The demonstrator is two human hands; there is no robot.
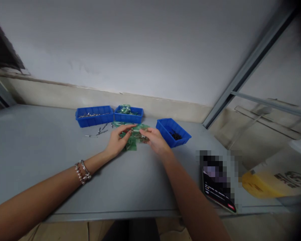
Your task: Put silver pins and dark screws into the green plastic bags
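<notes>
Green plastic bags lie on the table between my hands, and small metal parts show among them. My left hand is closed, thumb and fingers bent around the edge of a green bag. My right hand pinches green plastic with several thin metal pieces at its fingertips. Fingers partly hide what lies between the hands. Loose metal pins, such as one pin, lie left of my left hand.
Behind my hands stand a blue bin of metal pins and another blue bin holding green bags. A third blue bin to the right contains dark small parts. A phone and a cup with yellow contents are at the right.
</notes>
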